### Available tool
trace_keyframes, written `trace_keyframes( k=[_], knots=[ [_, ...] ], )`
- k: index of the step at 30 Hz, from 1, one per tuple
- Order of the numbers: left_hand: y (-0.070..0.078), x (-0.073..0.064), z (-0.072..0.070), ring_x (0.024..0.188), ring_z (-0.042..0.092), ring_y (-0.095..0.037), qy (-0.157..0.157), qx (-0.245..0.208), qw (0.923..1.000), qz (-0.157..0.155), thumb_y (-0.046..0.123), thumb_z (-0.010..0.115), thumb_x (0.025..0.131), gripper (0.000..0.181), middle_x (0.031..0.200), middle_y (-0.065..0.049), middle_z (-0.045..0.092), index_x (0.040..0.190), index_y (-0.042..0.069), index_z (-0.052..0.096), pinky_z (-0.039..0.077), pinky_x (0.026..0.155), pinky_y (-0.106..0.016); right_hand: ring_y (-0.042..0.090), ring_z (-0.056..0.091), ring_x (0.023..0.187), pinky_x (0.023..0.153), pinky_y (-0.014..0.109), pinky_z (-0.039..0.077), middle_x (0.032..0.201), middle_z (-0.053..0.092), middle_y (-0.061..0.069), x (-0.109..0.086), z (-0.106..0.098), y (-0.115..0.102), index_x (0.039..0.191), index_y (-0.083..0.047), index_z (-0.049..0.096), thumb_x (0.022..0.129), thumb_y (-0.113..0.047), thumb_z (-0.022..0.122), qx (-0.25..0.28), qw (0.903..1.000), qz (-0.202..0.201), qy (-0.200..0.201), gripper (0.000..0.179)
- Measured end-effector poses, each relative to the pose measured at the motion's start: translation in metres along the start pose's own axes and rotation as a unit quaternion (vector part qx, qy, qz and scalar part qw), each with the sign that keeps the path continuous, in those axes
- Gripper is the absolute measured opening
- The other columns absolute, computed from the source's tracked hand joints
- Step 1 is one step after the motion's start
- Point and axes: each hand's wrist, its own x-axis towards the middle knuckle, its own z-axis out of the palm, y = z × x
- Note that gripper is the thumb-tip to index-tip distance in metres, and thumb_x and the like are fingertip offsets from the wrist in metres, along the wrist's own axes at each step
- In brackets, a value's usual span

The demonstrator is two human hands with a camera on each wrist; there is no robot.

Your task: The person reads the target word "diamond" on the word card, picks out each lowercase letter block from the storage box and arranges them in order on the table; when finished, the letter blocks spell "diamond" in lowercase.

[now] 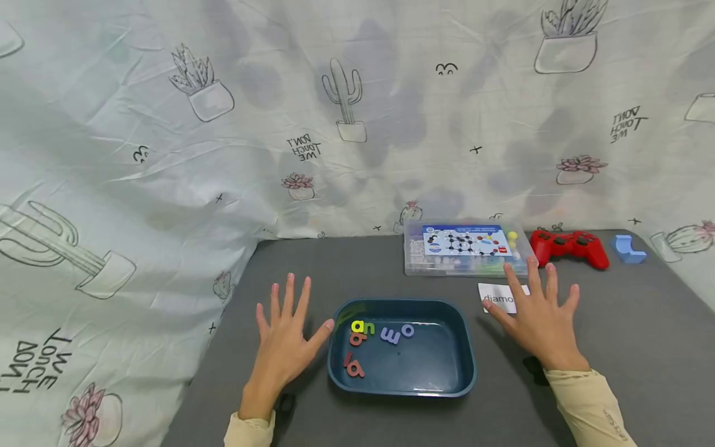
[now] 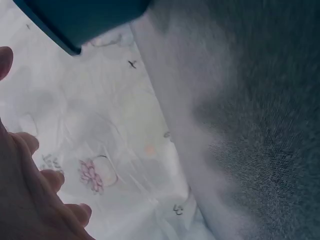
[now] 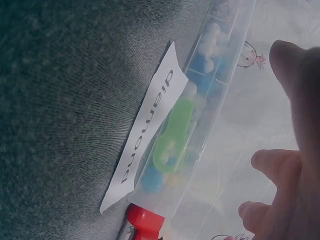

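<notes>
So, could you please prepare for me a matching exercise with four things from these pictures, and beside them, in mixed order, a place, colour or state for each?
Things:
1. game controller
2. tray
3. plastic case
4. paper slip

Place, colour or state:
A. white, printed with the word "diamond"
B. between the left hand and the right hand
C. bright red
D. transparent

Right pairs: 1-C, 2-B, 3-D, 4-A
</notes>
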Motion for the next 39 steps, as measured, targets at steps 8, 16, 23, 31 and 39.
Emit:
trace_keyframes(
  k=[8,16,23,31,39],
  knots=[
    [0.020,-0.021,0.003,0.163,-0.003,-0.040,-0.023,-0.003,0.9992,0.031,0.069,0.063,0.098,0.105,0.180,-0.005,-0.002,0.175,0.021,0.011,0.001,0.119,-0.078,0.060,-0.001,0.155,0.111,0.086,-0.007,0.171,0.010,0.035,0.001,-0.001,0.001,0.165,-0.003,0.034,0.094,-0.054,0.074,0.003,0.9999,0.005,-0.014,0.096],
    [0.034,-0.034,0.015,0.163,-0.003,-0.035,-0.097,-0.103,0.9895,0.028,0.070,0.076,0.087,0.122,0.179,0.005,-0.011,0.174,0.028,0.001,0.018,0.120,-0.075,0.061,0.001,0.155,0.111,0.087,-0.003,0.169,0.012,0.036,0.001,-0.002,0.001,0.163,-0.002,0.037,0.095,-0.051,0.075,0.009,0.9999,0.003,-0.014,0.093],
    [0.038,-0.036,0.021,0.163,-0.006,-0.026,-0.153,-0.181,0.9714,0.008,0.067,0.083,0.083,0.131,0.176,0.015,-0.020,0.171,0.037,-0.009,0.033,0.114,-0.073,0.061,0.001,0.154,0.111,0.087,-0.004,0.170,0.011,0.036,-0.001,-0.003,0.002,0.164,-0.002,0.035,0.097,-0.051,0.073,0.026,0.9995,0.008,-0.018,0.092],
    [0.035,-0.032,0.026,0.162,0.005,-0.029,-0.181,-0.219,0.9588,0.015,0.060,0.088,0.081,0.139,0.174,0.015,-0.024,0.171,0.029,-0.013,0.034,0.117,-0.066,0.062,-0.001,0.154,0.110,0.087,-0.002,0.171,0.006,0.035,0.004,-0.010,0.000,0.167,-0.002,0.028,0.101,-0.053,0.068,0.061,0.9973,0.013,-0.038,0.093],
    [0.035,-0.032,0.028,0.162,0.011,-0.034,-0.197,-0.235,0.9519,-0.009,0.060,0.090,0.080,0.143,0.177,0.008,-0.022,0.172,0.022,-0.013,0.038,0.115,-0.065,0.060,-0.001,0.155,0.113,0.085,0.004,0.173,-0.002,0.034,0.009,-0.025,-0.010,0.170,0.000,0.016,0.105,-0.049,0.065,0.167,0.9818,0.006,-0.090,0.095]
  ],
)
